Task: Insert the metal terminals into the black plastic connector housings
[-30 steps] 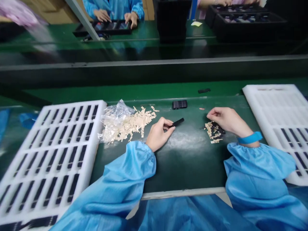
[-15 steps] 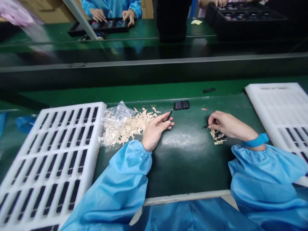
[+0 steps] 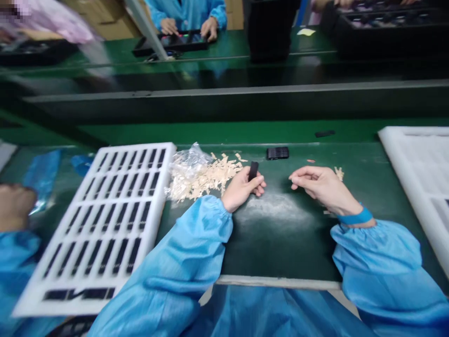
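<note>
My left hand is closed round a small flat black strip, held upright above the green mat. My right hand hovers a little to the right with thumb and forefinger pinched together; what they hold is too small to make out. A heap of beige paper slips and a crumpled clear bag lie just left of my left hand. A few beige slips show behind my right hand.
A white foam tray full of black strips lies at the left; another white foam tray at the right edge. A black ribbed part rests on the mat beyond my hands. A neighbour's hand shows far left. People work at black trays across the belt.
My left hand has turned the black strip upright. My right hand has lifted off the small pile of slips and moved left toward the left hand. The view has swung left.
</note>
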Demonstrator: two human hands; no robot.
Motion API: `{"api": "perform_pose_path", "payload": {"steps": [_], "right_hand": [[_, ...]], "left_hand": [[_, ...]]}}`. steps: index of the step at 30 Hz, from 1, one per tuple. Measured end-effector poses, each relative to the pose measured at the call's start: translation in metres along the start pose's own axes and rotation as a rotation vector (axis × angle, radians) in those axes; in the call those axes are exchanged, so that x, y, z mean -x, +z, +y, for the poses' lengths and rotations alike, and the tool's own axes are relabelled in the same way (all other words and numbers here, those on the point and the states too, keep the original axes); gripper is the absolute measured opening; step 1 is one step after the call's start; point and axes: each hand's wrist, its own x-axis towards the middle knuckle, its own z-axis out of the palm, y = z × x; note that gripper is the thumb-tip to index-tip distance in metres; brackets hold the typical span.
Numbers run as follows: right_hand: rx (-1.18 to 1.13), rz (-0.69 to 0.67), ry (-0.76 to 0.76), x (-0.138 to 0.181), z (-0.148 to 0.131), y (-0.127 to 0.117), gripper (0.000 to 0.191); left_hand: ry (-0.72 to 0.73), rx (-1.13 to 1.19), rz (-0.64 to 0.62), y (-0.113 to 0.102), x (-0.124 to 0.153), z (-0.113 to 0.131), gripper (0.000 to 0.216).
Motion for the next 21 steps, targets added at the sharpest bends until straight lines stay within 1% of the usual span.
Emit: {"api": "perform_pose_path", "payload": {"steps": [2, 4, 6, 8, 10, 13, 18, 21], "right_hand": [[-0.063, -0.051, -0.034, 0.001, 0.004, 0.022, 0.039], [-0.090, -0.097, -0.058, 0.001, 0.009, 0.039, 0.039], [-0.122, -0.082, -0.078, 0.001, 0.012, 0.049, 0.039], [-0.168, -0.026, -0.093, 0.001, 0.014, 0.056, 0.039], [-0.193, 0.016, -0.103, 0.003, 0.015, 0.060, 0.038], [-0.153, 0.029, -0.117, 0.005, 0.015, 0.064, 0.038], [0.015, 0.002, -0.150, 0.007, 0.015, 0.061, 0.033], [0.047, -0.013, -0.177, 0.007, 0.019, 0.059, 0.032]], "left_hand": [[0.020, -0.036, -0.012, 0.001, 0.000, -0.001, 0.039], [0.039, -0.127, 0.004, 0.003, 0.002, -0.001, 0.035], [0.065, -0.255, 0.026, 0.006, 0.004, -0.002, 0.032], [0.097, -0.378, 0.056, 0.009, 0.007, -0.002, 0.032], [0.120, -0.467, 0.079, 0.011, 0.009, -0.003, 0.031], [0.120, -0.532, 0.089, 0.011, 0.009, -0.004, 0.029], [0.079, -0.518, 0.107, 0.008, 0.007, -0.004, 0.028], [0.089, -0.517, 0.122, 0.008, 0.007, -0.003, 0.026]]}}
